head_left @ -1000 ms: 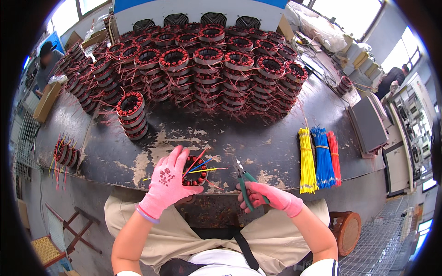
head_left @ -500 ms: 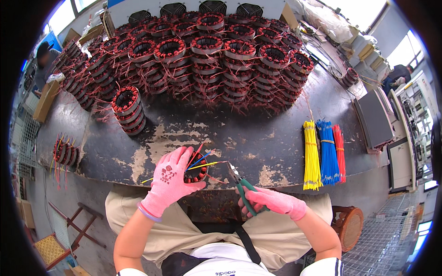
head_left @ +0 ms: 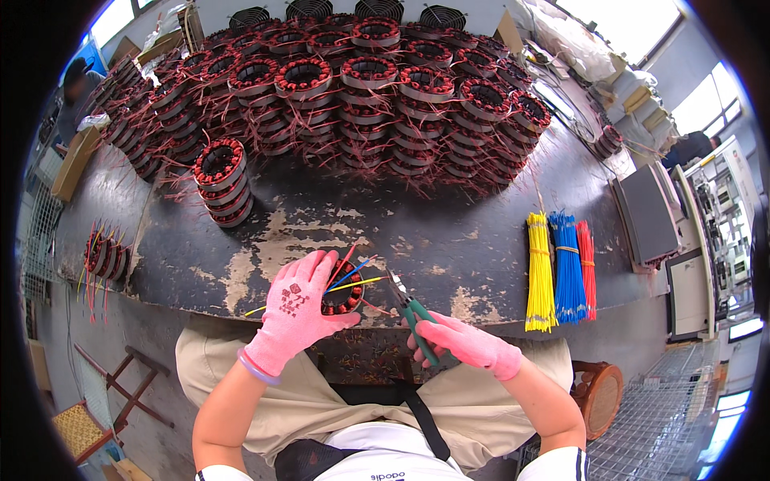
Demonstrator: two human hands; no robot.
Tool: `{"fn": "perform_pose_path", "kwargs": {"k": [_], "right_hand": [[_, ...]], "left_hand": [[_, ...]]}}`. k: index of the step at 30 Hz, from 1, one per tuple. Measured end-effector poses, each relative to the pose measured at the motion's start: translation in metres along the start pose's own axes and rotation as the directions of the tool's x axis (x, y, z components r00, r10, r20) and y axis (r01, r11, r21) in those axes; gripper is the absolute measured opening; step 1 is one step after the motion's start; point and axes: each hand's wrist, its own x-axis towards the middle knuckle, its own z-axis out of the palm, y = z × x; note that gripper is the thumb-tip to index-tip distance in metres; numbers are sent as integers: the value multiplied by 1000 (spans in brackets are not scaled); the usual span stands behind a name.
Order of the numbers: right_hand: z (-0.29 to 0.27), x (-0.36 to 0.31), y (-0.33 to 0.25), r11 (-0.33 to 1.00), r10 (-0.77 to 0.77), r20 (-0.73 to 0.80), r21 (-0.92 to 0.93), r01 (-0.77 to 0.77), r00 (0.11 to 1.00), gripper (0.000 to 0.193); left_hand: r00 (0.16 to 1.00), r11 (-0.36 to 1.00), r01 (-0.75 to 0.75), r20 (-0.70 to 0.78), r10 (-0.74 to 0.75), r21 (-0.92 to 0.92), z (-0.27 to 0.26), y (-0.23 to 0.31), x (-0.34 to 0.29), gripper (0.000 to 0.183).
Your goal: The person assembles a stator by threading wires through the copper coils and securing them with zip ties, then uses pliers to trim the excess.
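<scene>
My left hand, in a pink glove, is closed on a ring-shaped motor stator with red windings, at the table's near edge. Red, blue and yellow wires stick out of it past my fingers. My right hand, gloved alike, grips green-handled cutting pliers, their handles close together. Their jaws point up and away, just right of the yellow wire's end. Whether the jaws touch any wire I cannot tell.
Many stacked stators fill the table's back. A shorter stack stands left of centre, and wired stators lie at the left edge. Tied bundles of yellow, blue and red wires lie at right.
The plier handles have come together from a wider spread. The thin strand that ran from the yellow wire's tip to the jaws no longer shows. My left hand keeps its hold.
</scene>
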Motion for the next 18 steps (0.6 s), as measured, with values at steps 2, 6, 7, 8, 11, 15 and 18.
{"fn": "perform_pose_path", "kwargs": {"k": [2, 6, 7, 8, 11, 15, 18], "right_hand": [[0, -2, 0, 1000, 3, -7, 1, -3, 1000, 43], [1, -4, -2, 1000, 2, -16, 4, -2, 1000, 43], [1, -3, -3, 1000, -5, -13, 0, 5, 1000, 43], [1, -2, -3, 1000, -9, -14, -4, 9, 1000, 43], [1, 2, -1, 999, -24, -39, -35, 23, 999, 44], [0, 5, 1, 997, -52, -111, -67, 45, 992, 47], [3, 3, -3, 995, -84, -121, 36, 89, 989, 48]], "left_hand": [[1000, 1000, 0, 4, 0, 8, -1, 0, 0, 100], [1000, 1000, -1, 5, 1, 11, 0, 0, 0, 100], [1000, 1000, -1, 3, 1, 11, 0, 0, 0, 100], [1000, 1000, 4, 7, -4, 12, 0, 0, 0, 100], [1000, 1000, 6, 25, -7, 20, -1, 1, 0, 101], [994, 999, -22, 109, 17, 43, -11, 0, 4, 101], [996, 995, -16, 87, 8, 96, -13, -2, 1, 101]]}}
